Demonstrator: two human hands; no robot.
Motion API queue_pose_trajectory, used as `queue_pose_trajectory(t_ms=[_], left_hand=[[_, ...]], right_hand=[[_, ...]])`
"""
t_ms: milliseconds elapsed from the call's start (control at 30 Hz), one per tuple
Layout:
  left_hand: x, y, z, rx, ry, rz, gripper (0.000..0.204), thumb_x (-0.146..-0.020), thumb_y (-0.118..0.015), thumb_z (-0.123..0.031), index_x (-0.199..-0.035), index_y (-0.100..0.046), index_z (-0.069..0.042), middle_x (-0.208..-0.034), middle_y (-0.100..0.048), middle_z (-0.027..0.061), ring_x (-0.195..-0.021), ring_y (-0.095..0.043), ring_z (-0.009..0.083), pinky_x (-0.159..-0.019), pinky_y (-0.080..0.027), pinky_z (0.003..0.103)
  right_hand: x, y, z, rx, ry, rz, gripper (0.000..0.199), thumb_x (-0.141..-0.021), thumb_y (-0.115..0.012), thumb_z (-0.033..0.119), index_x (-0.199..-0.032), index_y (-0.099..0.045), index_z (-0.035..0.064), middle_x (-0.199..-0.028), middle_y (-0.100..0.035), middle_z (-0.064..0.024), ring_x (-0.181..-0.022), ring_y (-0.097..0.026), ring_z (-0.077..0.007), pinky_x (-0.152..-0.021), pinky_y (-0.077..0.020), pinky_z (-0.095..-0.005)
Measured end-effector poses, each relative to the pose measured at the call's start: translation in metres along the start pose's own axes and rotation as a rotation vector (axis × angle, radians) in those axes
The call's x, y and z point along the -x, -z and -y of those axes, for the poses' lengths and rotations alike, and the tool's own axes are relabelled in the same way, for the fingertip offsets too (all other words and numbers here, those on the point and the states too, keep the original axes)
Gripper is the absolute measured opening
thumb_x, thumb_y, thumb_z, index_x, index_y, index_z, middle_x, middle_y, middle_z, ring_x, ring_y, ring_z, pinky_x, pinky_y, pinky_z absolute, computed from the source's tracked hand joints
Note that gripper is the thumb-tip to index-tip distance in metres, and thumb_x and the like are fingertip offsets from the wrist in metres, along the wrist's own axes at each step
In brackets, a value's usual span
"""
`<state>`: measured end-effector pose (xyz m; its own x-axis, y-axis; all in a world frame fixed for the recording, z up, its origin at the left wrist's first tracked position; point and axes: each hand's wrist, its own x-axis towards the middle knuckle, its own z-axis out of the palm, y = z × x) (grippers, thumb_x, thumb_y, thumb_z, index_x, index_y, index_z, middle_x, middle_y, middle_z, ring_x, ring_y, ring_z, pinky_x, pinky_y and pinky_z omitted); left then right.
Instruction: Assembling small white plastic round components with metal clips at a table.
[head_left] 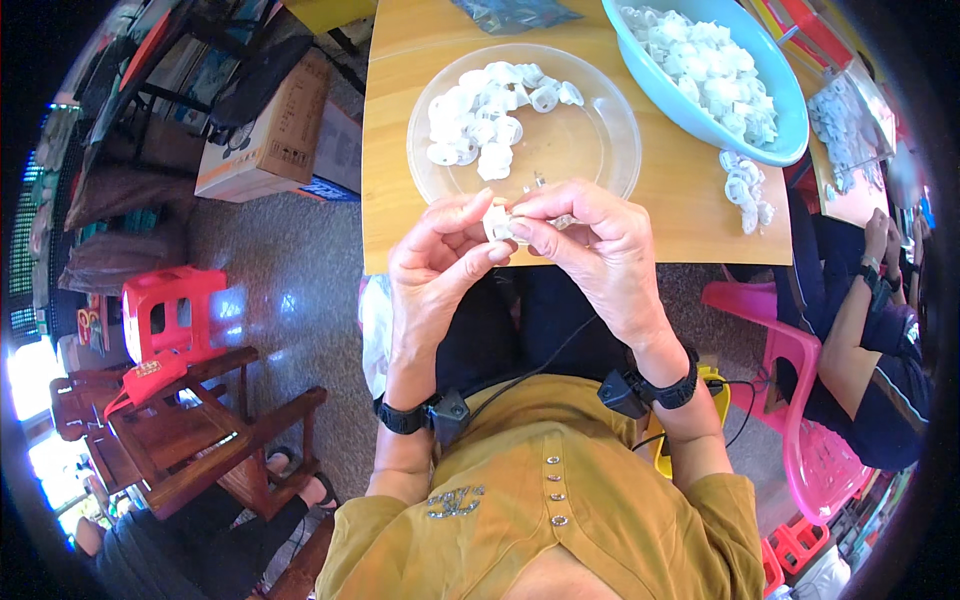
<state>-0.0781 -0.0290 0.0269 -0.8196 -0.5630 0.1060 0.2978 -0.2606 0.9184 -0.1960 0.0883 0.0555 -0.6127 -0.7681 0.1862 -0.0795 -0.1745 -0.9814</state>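
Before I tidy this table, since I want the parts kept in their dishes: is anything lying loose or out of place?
Yes. A small heap of white plastic parts lies on the bare wooden table, just outside the blue bowl, not in it or the clear plate. Both hands pinch one white piece.

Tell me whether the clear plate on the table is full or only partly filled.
Partly filled. The clear plate holds small white plastic parts heaped on its left and far side; the right and near portions are bare.

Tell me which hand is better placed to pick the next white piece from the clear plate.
Probably right: the right hand sits at the clear plate's near rim; the left hand is lower.
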Motion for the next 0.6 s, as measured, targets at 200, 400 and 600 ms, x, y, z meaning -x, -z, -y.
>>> queue_pose_trajectory(t_ms=[200,400,600], left_hand=[[-0.002,-0.005,-0.006,0.019,0.102,-0.080,0.039,-0.076,-0.068,0.004,-0.114,-0.056,0.003,-0.106,-0.059,0.0131,-0.089,-0.064,0.0207,-0.073,-0.055,0.029],[-0.006,-0.009,-0.001,-0.005,0.028,-0.004,0.037,-0.078,-0.065,0.008,-0.114,-0.054,0.006,-0.115,-0.054,0.0141,-0.096,-0.062,0.0198,-0.082,-0.053,0.030],[-0.004,-0.010,0.007,-0.194,0.079,-0.097,0.038,-0.071,-0.072,0.009,-0.107,-0.060,0.006,-0.111,-0.056,0.0117,-0.097,-0.060,0.0194,-0.080,-0.052,0.028]], right_hand=[[-0.001,0.004,0.001,-0.225,-0.204,-0.010,0.010,-0.086,-0.063,0.005,-0.094,-0.062,-0.0005,-0.086,-0.065,-0.0051,-0.076,-0.062,-0.0093,-0.068,-0.0511,-0.0207],[-0.002,0.012,-0.001,-0.161,-0.147,-0.026,0.008,-0.086,-0.062,0.005,-0.092,-0.062,-0.0003,-0.085,-0.065,-0.0044,-0.075,-0.062,-0.0086,-0.069,-0.0508,-0.0216],[-0.001,0.016,0.000,-0.065,-0.065,0.019,0.004,-0.086,-0.060,0.001,-0.089,-0.061,-0.0017,-0.082,-0.063,-0.0052,-0.075,-0.062,-0.0099,-0.068,-0.0514,-0.0229]])
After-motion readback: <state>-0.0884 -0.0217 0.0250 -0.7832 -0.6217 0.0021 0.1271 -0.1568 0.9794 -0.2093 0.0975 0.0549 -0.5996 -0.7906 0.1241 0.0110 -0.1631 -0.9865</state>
